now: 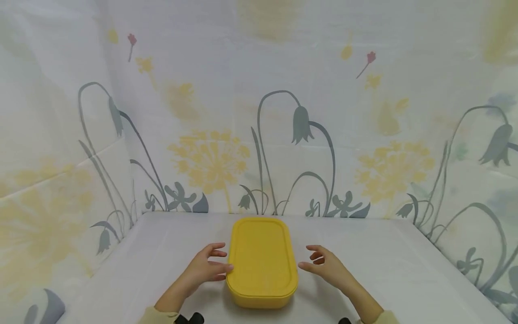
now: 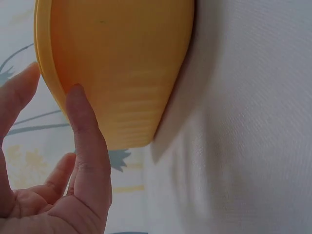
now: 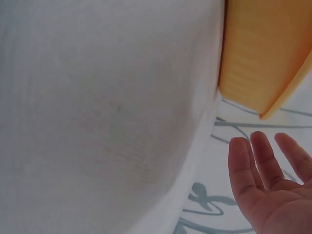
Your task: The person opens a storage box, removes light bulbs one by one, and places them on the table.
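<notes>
A yellow lidded food container [image 1: 262, 256] sits in the middle of the white table, its flat lid on top. At its left side is my left hand [image 1: 206, 266], thumb right at the lid's rim and the other fingers loosely extended. In the left wrist view the thumb tip overlaps the rim, and a fingertip [image 2: 75, 95] lies just under it beside the container's wall. Off the right side, my right hand [image 1: 325, 266] hovers with relaxed, slightly bent fingers and holds nothing. The right wrist view shows its fingers [image 3: 265, 156] apart from the container [image 3: 258, 53].
White cloth covers the table [image 1: 364, 252]. Behind and on both sides hangs a pale curtain [image 1: 226, 58] printed with grey and yellow flowers. Beige sleeves and parts of black wrist devices [image 1: 196, 318] show at the bottom edge.
</notes>
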